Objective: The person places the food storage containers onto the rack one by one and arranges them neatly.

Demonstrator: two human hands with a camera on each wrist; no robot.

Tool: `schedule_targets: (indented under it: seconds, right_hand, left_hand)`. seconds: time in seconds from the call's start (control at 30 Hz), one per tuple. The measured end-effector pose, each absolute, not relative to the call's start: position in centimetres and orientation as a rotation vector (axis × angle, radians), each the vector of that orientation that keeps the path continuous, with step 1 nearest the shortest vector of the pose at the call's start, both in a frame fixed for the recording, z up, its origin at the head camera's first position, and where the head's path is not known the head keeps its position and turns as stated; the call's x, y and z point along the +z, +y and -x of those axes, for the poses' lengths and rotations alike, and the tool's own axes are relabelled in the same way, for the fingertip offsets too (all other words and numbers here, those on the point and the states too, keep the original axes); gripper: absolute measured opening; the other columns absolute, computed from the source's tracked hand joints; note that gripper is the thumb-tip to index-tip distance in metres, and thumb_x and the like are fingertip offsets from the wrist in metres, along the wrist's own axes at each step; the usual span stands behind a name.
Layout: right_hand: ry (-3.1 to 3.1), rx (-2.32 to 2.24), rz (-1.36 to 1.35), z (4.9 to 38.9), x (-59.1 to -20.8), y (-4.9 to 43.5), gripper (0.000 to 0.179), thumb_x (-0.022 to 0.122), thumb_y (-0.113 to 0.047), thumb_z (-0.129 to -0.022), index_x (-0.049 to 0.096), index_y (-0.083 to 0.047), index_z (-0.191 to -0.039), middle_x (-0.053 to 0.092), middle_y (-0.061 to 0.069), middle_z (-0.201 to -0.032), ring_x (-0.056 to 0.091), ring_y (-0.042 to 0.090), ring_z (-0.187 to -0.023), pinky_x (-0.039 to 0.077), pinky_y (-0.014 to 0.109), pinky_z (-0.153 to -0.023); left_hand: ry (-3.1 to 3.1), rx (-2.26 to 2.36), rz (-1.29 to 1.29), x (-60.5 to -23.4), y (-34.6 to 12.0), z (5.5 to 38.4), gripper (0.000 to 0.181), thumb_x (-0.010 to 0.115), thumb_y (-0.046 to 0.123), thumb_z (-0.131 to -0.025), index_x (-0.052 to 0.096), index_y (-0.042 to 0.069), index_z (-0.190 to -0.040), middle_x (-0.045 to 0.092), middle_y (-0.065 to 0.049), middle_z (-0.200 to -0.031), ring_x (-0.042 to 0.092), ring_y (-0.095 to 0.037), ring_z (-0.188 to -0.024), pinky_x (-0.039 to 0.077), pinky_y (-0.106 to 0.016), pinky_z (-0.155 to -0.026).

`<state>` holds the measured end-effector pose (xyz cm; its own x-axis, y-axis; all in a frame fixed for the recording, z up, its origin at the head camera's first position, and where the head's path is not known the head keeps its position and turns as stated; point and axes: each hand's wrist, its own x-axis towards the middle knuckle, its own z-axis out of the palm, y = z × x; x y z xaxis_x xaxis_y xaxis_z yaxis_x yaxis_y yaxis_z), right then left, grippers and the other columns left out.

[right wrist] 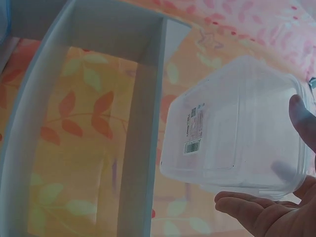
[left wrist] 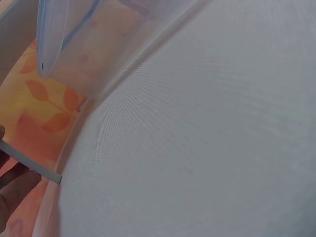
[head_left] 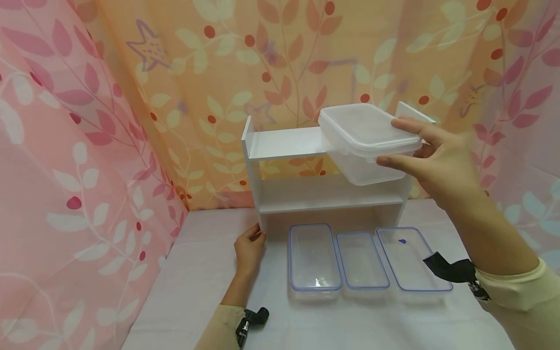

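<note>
My right hand grips a clear plastic food container with a white lid by its right end, thumb on the near side. The container is held level with the top board of a white shelf rack and overlaps it in the head view. A barcode label shows on the container's underside in the right wrist view. Low at the rack's left side, my left hand pinches the bottom of the side panel between thumb and fingers.
Three clear containers with blue-rimmed lids stand in a row before the rack: a left one, a middle one and a right one. Patterned curtains hang behind and beside the white-covered table.
</note>
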<state>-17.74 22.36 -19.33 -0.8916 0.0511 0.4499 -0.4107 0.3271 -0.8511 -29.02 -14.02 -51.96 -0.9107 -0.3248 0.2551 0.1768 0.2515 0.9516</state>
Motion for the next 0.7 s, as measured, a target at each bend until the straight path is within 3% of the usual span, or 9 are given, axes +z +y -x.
schedule_targets:
  seconds: [0.3,0.47,0.7]
  right_hand:
    - [-2.329,1.368,-0.211,18.9,-19.1,20.4,0.073,0.087,-0.033,-0.068,0.056,-0.037,-0.134,0.056,-0.003,-0.126,0.061,0.012,-0.075,0.046,0.017,-0.057]
    - [-2.294,1.424,-0.27,19.8,-19.0,19.2,0.075,0.088,-0.03,-0.067,0.056,-0.03,-0.135,0.052,-0.009,-0.139,0.063,0.012,-0.082,0.046,0.017,-0.06]
    - [-2.284,1.449,-0.282,20.5,-18.8,17.8,0.076,0.089,-0.034,-0.066,0.057,-0.029,-0.135,0.051,-0.011,-0.14,0.062,0.015,-0.086,0.048,0.017,-0.062]
  left_hand:
    - [-2.125,-1.697,-0.128,-51.9,-13.9,29.2,0.035,0.075,0.016,-0.082,0.071,0.017,-0.116,0.072,-0.001,-0.111,0.071,-0.016,-0.093,0.057,-0.025,-0.068]
    - [-2.119,-1.704,-0.126,-52.0,-13.9,29.3,0.035,0.076,0.016,-0.082,0.071,0.016,-0.116,0.072,-0.002,-0.11,0.071,-0.017,-0.092,0.057,-0.026,-0.068]
    - [-2.135,-1.714,-0.127,-52.2,-14.2,29.5,0.034,0.076,0.017,-0.082,0.071,0.018,-0.116,0.072,0.001,-0.11,0.07,-0.013,-0.093,0.058,-0.026,-0.07]
